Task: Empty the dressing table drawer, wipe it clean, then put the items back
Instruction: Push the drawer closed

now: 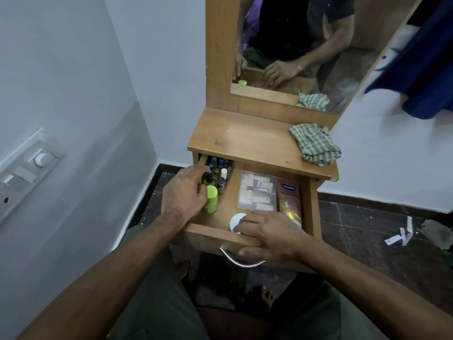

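The dressing table's wooden drawer point(311, 204) stands pulled open. Its left side holds several small dark nail-polish bottles point(219, 171) and a lime-green bottle point(211, 198). My left hand point(183, 192) reaches in there, fingers curled around the green bottle. A clear packet of beige tubes point(257, 192) and a pink lotion tube point(289, 198) lie on the right. My right hand point(274, 235) rests on the drawer's front edge, fingers over a round white lid point(236, 220), thumb on the front panel above the metal handle point(241, 262).
A green checked cloth point(315, 143) lies crumpled on the tabletop's point(247, 141) right side, below the mirror point(306, 45). Walls close in on the left and behind. A blue garment point(426, 69) hangs at the right. Paper scraps point(399, 235) litter the dark floor.
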